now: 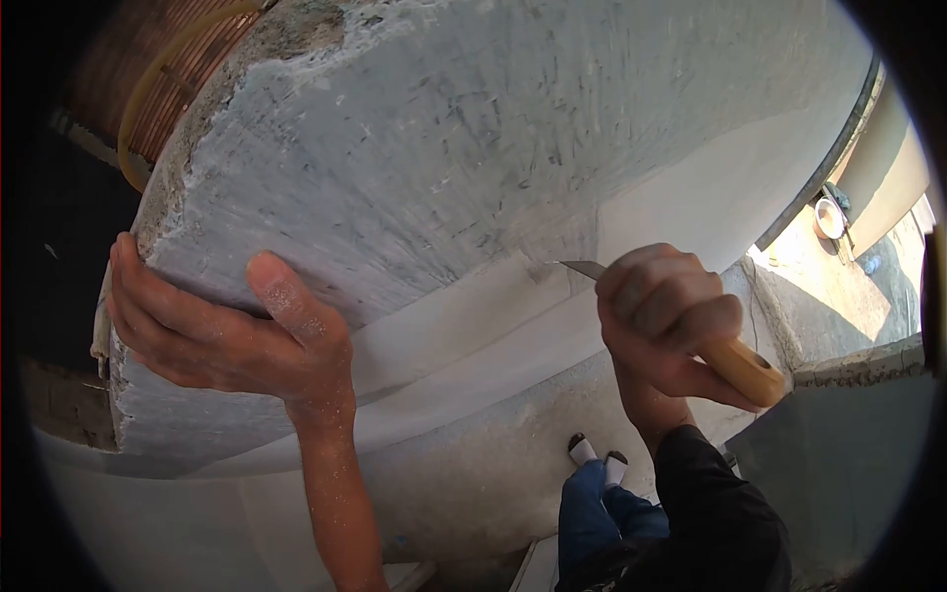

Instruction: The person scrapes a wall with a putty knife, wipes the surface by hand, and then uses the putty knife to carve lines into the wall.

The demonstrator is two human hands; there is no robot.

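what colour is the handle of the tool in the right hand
Light tan wood, seen in the head view: the handle sticks out below the right hand.

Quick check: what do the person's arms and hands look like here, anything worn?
Both hands are bare, no gloves. The left hand and its forearm are unsleeved and dusted with pale powder. The right hand also shows dust; a black sleeve covers that arm up to the wrist.

Harsh sunlight blows out the ground at 3 o'clock, while the near wall sits in soft shade. Heavy fisheye bend, black vignette all around, slight blur toward the edges.
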